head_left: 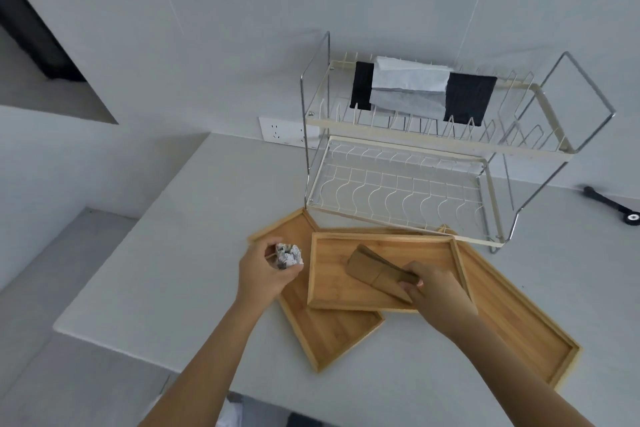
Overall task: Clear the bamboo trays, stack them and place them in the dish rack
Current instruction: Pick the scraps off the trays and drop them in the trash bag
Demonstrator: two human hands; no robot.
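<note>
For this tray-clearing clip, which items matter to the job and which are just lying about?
Job: three bamboo trays, crumpled paper in left hand, brown folded paper in right hand, dish rack.
Lying about: cloths, black tool, wall socket.

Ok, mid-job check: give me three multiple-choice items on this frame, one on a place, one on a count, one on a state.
1. Where does the middle bamboo tray lie?
A. on the dish rack's lower shelf
B. overlapping the other trays on the counter
C. on the floor

2. How many bamboo trays show?
A. one
B. three
C. five

3. What is the left hand doing?
A. holding crumpled paper
B. resting flat and empty
C. gripping the rack

Answers: 1 B, its edges lie over the left tray and right tray. 2 B, three frames are visible. 3 A, the fingers close around the crumpled paper.
</note>
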